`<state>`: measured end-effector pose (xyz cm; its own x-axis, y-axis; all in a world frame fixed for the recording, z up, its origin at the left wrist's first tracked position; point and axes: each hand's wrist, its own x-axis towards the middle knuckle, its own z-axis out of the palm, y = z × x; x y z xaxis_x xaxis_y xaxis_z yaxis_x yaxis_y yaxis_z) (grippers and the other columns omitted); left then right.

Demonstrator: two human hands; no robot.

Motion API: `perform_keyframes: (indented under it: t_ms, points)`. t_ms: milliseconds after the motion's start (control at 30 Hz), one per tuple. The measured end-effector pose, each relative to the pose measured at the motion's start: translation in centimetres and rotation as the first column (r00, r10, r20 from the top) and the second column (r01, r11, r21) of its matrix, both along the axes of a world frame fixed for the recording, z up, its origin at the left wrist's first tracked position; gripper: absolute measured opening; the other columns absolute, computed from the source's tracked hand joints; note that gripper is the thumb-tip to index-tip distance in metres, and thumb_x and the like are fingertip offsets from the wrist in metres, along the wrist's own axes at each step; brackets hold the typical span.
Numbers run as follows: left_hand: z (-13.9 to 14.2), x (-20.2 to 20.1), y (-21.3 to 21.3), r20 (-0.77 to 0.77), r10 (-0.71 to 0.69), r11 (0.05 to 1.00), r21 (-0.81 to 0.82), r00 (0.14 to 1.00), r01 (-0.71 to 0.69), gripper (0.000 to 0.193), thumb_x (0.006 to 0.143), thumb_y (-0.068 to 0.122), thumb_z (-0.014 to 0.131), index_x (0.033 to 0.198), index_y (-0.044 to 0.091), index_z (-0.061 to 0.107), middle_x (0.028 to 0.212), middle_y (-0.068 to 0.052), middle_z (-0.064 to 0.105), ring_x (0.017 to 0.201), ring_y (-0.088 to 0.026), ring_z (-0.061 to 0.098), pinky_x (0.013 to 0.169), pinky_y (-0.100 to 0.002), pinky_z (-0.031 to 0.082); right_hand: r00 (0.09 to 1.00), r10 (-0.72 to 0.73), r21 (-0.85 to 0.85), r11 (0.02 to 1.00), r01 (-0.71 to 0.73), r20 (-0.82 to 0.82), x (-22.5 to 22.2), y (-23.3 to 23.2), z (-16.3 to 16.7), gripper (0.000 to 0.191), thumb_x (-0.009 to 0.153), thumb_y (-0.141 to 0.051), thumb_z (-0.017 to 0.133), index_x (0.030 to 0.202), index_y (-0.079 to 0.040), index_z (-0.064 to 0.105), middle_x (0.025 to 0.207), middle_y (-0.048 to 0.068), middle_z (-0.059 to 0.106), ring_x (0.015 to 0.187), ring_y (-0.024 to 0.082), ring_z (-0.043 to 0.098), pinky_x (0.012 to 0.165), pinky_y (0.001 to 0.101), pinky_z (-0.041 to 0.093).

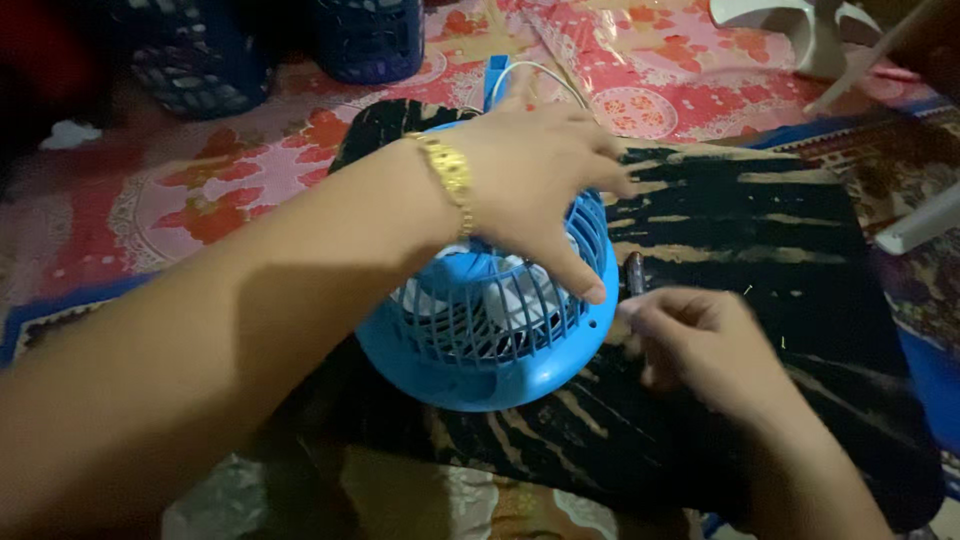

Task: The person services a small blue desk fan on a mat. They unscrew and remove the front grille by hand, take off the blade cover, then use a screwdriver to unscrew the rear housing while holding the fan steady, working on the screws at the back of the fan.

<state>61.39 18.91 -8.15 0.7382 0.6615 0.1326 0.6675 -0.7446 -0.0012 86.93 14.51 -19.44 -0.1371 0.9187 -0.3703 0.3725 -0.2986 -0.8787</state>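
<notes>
The left hand [535, 180] is pressing flat and open-fingered on the blue fan [490, 320], gripping nothing, while the fan is lying grille-up on the black mat [760, 230]. Just right of the fan, the right hand [700, 345] is pinching a dark screwdriver [634, 272] at its rim.

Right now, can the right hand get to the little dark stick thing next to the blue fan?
Probably yes. The right hand is right by the dark stick, its fingers close under it, with nothing between. The left hand rests on the blue fan, out of the way.
</notes>
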Motion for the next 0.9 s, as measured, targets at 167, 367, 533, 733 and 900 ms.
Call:
perform_keyframes:
  t_ms: [167, 367, 533, 733, 900]
  points:
    - [-2.1, 0.0, -1.1, 0.203, -0.029, 0.996, 0.083, 0.979, 0.012, 0.083, 0.078, 0.082, 0.063, 0.128, 0.017, 0.07, 0.136, -0.017, 0.059, 0.135, -0.042, 0.04, 0.106, -0.08, 0.011, 0.762, -0.201, 0.498, 0.849, -0.177, 0.615, -0.6, 2.2, -0.4, 0.045, 0.088, -0.035, 0.078, 0.123, -0.008, 0.07, 0.101, 0.024, 0.077, 0.09, 0.035, 0.075, 0.079, 0.0419, 0.058]
    - [-3.3, 4.1, -4.4, 0.007, 0.131, 0.989, 0.069, 0.991, -0.131, 0.073, 0.071, 0.069, 0.069, 0.127, 0.023, 0.07, 0.138, -0.013, 0.059, 0.14, -0.039, 0.038, 0.113, -0.073, 0.013, 0.732, -0.052, 0.305, 0.927, -0.217, 0.679, -1.3, 3.2, -0.3, 0.064, 0.09, -0.028, 0.076, 0.148, -0.014, 0.052, 0.108, 0.024, 0.074, 0.088, 0.043, 0.075, 0.071, 0.0494, 0.061]
    - [-4.3, 3.9, -4.9, 0.185, 0.058, 0.975, 0.202, 0.981, -0.096, 0.061, 0.07, 0.062, 0.074, 0.114, 0.019, 0.076, 0.127, -0.014, 0.064, 0.133, -0.036, 0.047, 0.115, -0.071, 0.019, 0.98, -0.02, 0.361, 0.931, -0.055, 0.199, 1.3, 0.8, 2.9, 0.042, 0.096, -0.011, 0.063, 0.138, -0.009, 0.057, 0.112, 0.012, 0.071, 0.1, 0.021, 0.071, 0.081, 0.0376, 0.062]
    - [-4.3, 2.6, -5.9, 0.281, -0.017, 0.969, 0.243, 0.96, -0.053, 0.046, 0.075, 0.053, 0.078, 0.097, 0.013, 0.079, 0.114, -0.014, 0.067, 0.129, -0.038, 0.051, 0.117, -0.07, 0.022, 0.982, 0.121, 0.548, 0.836, -0.023, -0.144, 2.6, -4.9, 2.3, 0.028, 0.099, -0.009, 0.058, 0.125, -0.005, 0.05, 0.117, 0.013, 0.07, 0.113, 0.021, 0.074, 0.094, 0.0395, 0.059]
    - [-4.5, 2.5, -5.8, 0.276, -0.022, 0.97, 0.237, 0.961, -0.046, 0.044, 0.078, 0.053, 0.077, 0.094, 0.013, 0.079, 0.114, -0.014, 0.067, 0.131, -0.038, 0.051, 0.118, -0.07, 0.021, 0.981, 0.189, 0.555, 0.82, -0.139, -0.034, 2.2, -5.4, 0.2, 0.031, 0.098, -0.003, 0.062, 0.126, -0.003, 0.05, 0.118, 0.016, 0.071, 0.113, 0.022, 0.074, 0.092, 0.0387, 0.06]
